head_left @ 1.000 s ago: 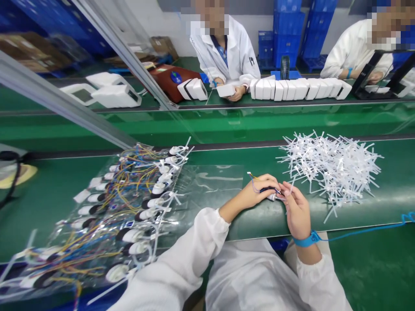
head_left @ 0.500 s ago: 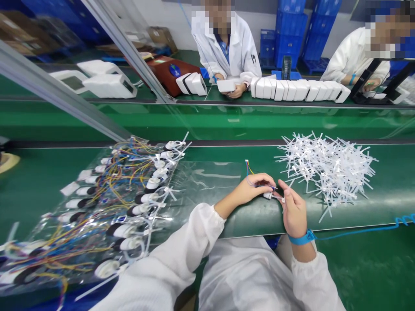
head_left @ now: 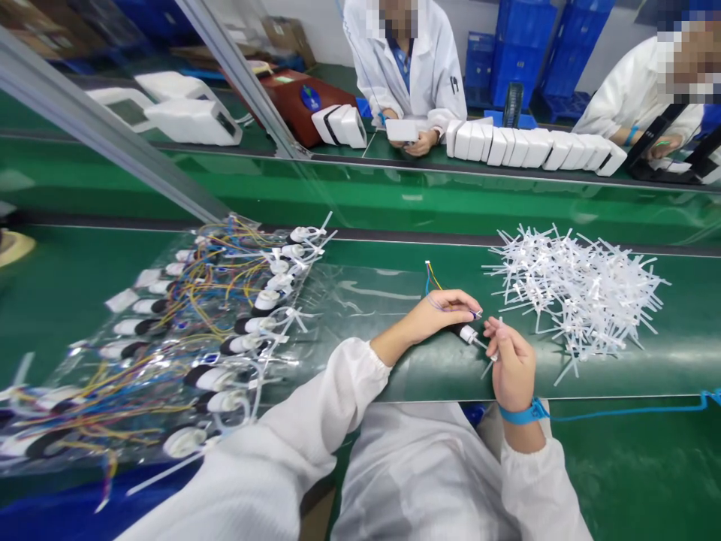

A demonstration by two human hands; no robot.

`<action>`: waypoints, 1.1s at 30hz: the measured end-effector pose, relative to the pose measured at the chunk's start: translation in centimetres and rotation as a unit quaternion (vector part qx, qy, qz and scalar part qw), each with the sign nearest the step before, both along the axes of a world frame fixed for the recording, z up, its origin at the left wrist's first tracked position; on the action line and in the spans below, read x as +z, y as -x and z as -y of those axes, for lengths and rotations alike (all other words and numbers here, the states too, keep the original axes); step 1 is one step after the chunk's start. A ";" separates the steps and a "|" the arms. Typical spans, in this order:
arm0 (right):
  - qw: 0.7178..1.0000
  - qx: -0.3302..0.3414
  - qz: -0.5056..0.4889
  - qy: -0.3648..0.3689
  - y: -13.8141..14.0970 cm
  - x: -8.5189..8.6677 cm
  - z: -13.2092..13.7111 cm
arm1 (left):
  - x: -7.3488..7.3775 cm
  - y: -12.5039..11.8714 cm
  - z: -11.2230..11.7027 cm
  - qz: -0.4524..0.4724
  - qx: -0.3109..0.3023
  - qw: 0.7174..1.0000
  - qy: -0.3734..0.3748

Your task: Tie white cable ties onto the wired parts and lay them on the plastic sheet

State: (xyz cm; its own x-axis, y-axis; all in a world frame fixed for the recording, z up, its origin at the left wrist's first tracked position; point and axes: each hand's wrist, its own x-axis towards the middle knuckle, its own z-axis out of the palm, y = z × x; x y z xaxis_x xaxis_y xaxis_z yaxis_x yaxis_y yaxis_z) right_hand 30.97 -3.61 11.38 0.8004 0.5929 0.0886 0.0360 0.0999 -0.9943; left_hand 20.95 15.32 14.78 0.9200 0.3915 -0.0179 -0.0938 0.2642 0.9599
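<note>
My left hand (head_left: 444, 312) is closed round a small black-and-white part (head_left: 463, 333) with thin coloured wires (head_left: 430, 278) sticking up behind the fingers. My right hand (head_left: 510, 364), with a blue wrist strap (head_left: 523, 412), pinches a white cable tie (head_left: 489, 361) whose end meets the part's white tip. Both hands rest on the near edge of the green belt (head_left: 619, 368). A loose heap of white cable ties (head_left: 574, 289) lies just right of my hands.
At left, a clear plastic sheet (head_left: 360, 300) carries several wired black-and-white parts (head_left: 225, 323) with ties on them. Across the far belt, two people in white coats handle white boxes (head_left: 529, 150). A slanted metal rail (head_left: 113, 161) crosses the upper left.
My hands have drawn slightly apart: the right hand slid down and right along the cable tie, while the left kept the part. The view tilted a little downward.
</note>
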 end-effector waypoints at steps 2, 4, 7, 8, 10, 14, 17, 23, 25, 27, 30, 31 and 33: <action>1.000 0.007 -0.003 0.004 -0.1 0.1 0.0 | 0.0 0.0 0.0 0.000 -0.004 1.000 -0.004; 1.000 0.019 -0.014 0.010 -0.1 0.3 0.0 | 0.1 0.0 0.0 -0.001 0.000 1.000 -0.014; 0.999 0.025 -0.027 0.022 0.0 0.6 0.0 | 0.1 0.0 0.0 0.007 0.004 1.000 -0.027; 0.999 0.024 -0.026 0.025 0.0 0.8 0.0 | 0.1 0.0 0.0 0.010 0.001 1.000 -0.029; 0.999 0.022 -0.023 0.025 0.1 1.1 0.0 | 0.1 0.0 0.0 0.017 -0.007 0.999 -0.032; 0.999 0.033 -0.018 0.012 0.4 1.8 -0.2 | 0.1 0.2 0.3 0.029 -0.021 0.998 -0.050; 0.999 0.042 -0.018 0.013 0.4 2.0 -0.3 | 0.2 0.3 0.5 0.033 -0.031 0.997 -0.061; 0.998 0.048 -0.030 0.011 0.3 1.9 -0.4 | 0.6 0.3 0.5 0.047 -0.029 0.993 -0.101; 0.998 0.050 -0.030 0.010 0.3 1.9 -0.5 | 0.7 0.4 0.5 0.050 -0.020 0.992 -0.117; 0.998 0.050 -0.031 0.007 0.3 2.0 -0.5 | 0.8 0.5 0.5 0.049 -0.021 0.990 -0.133; 0.998 0.048 -0.032 0.007 0.3 2.2 -0.6 | 1.0 0.6 0.6 0.052 -0.025 0.987 -0.151; 0.998 0.048 -0.032 0.009 0.3 2.2 -0.6 | 1.0 0.7 0.7 0.055 -0.025 0.986 -0.155; 0.998 0.049 -0.031 0.011 0.3 2.3 -0.6 | 1.1 0.7 0.8 0.056 -0.018 0.985 -0.162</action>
